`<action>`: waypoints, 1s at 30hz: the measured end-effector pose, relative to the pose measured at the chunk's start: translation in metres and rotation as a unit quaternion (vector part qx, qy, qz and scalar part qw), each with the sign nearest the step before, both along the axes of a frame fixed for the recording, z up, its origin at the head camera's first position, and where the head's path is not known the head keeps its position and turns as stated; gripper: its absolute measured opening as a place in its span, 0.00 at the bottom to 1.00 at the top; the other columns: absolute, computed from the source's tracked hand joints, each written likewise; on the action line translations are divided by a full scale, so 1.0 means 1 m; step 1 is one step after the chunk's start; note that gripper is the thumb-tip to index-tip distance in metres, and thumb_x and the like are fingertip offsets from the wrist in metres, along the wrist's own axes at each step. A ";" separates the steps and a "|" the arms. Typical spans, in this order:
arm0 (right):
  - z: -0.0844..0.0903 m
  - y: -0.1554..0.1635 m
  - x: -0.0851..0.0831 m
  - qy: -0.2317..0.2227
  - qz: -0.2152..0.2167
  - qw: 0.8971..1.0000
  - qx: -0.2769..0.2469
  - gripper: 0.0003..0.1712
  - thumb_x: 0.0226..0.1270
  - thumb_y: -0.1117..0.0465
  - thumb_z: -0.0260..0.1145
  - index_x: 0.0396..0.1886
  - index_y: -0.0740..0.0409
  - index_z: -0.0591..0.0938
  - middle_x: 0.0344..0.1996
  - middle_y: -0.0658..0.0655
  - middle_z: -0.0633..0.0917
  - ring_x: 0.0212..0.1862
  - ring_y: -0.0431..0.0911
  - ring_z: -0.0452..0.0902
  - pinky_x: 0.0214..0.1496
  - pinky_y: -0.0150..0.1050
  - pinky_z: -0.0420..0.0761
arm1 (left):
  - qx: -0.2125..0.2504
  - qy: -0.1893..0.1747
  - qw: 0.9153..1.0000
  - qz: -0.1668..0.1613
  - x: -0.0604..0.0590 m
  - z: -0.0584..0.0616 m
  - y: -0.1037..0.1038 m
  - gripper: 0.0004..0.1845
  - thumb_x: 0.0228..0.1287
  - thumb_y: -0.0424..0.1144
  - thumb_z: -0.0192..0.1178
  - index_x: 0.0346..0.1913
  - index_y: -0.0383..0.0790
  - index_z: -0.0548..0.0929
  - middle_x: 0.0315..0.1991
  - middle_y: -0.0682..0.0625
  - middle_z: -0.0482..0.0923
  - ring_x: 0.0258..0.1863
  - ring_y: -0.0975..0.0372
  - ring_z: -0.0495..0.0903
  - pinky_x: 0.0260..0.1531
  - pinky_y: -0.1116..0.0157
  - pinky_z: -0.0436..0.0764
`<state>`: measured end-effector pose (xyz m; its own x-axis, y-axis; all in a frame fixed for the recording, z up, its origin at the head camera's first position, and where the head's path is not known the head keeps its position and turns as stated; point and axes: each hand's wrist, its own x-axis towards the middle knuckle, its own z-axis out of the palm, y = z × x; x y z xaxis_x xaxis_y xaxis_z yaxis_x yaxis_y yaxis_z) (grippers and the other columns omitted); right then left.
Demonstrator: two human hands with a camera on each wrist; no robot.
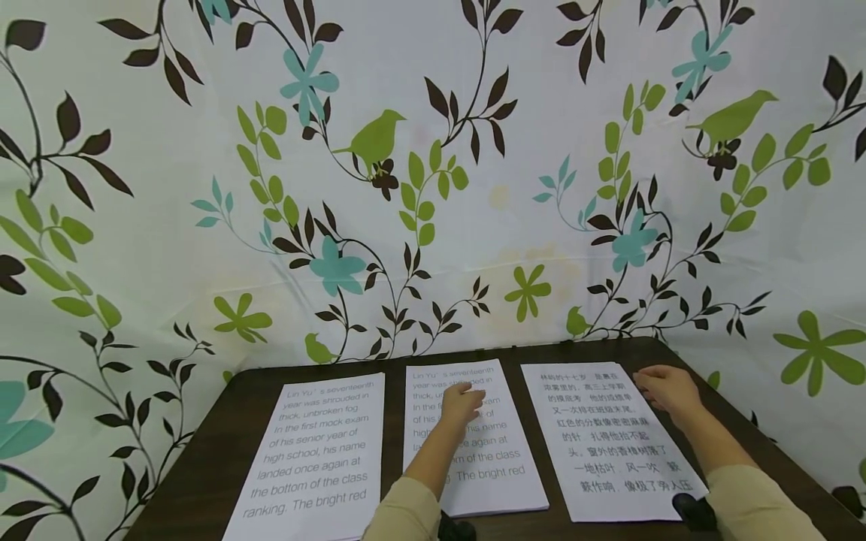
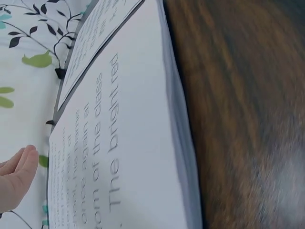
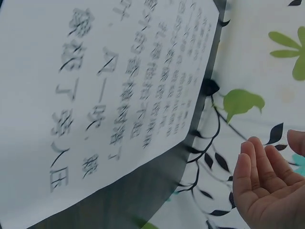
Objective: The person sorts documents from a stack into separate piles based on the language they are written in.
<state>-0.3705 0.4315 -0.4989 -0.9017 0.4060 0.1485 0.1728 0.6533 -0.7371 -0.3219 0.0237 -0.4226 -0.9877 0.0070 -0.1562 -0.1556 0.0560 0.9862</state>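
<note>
Dark wooden table (image 1: 203, 466), leafy backdrop (image 1: 433, 188)

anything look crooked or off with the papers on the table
Nothing is damaged or spilled. The left sheet lies slightly askew, its bottom drifting left. The middle one, under the left hand, is a thick stack. The right sheet, by the right hand, is printed in Chinese, unlike the others.

Floral backdrop (image 1: 433, 150), left sheet (image 1: 314, 451)

Left hand (image 1: 462, 402) hides part of the middle sheet's (image 1: 473, 443) text. Left sheet (image 1: 311, 458) cut off by the near frame edge. Right hand (image 3: 267, 191) cut off in the right wrist view; printed characters there blurred.
</note>
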 end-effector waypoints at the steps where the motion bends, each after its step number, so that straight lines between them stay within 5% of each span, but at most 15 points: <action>1: 0.000 -0.003 -0.003 0.000 0.000 1.000 -0.001 0.38 0.53 0.34 0.49 0.50 0.62 0.71 0.44 0.64 0.74 0.39 0.55 0.73 0.33 0.46 0.75 | -0.002 0.001 1.000 0.001 -0.001 0.001 -0.002 0.27 0.53 0.36 0.56 0.55 0.25 0.65 0.44 0.38 0.72 0.41 0.52 0.75 0.38 0.63 0.75; 20: -0.001 -0.090 -0.040 0.010 0.089 0.996 -0.024 0.32 0.51 0.34 0.52 0.43 0.55 0.74 0.37 0.57 0.77 0.34 0.49 0.75 0.28 0.40 0.75 | -0.035 0.017 0.997 0.067 -0.004 0.006 -0.046 0.25 0.53 0.35 0.55 0.54 0.26 0.66 0.42 0.37 0.73 0.43 0.49 0.73 0.42 0.56 0.72; 25: 0.048 -0.141 0.001 -0.008 0.148 0.985 -0.089 0.26 0.56 0.46 0.58 0.43 0.65 0.74 0.35 0.62 0.77 0.33 0.52 0.75 0.24 0.42 0.75 | -0.060 0.031 0.994 0.090 -0.010 -0.007 -0.060 0.27 0.52 0.39 0.56 0.54 0.27 0.67 0.40 0.36 0.73 0.41 0.47 0.73 0.41 0.53 0.72; 30: 0.097 -0.192 0.053 -0.034 0.155 0.981 -0.113 0.20 0.58 0.58 0.57 0.40 0.72 0.74 0.32 0.64 0.78 0.32 0.53 0.74 0.32 0.46 0.75 | -0.087 0.056 0.990 0.100 -0.047 -0.066 -0.082 0.28 0.55 0.43 0.56 0.55 0.29 0.66 0.42 0.38 0.73 0.41 0.49 0.73 0.39 0.55 0.73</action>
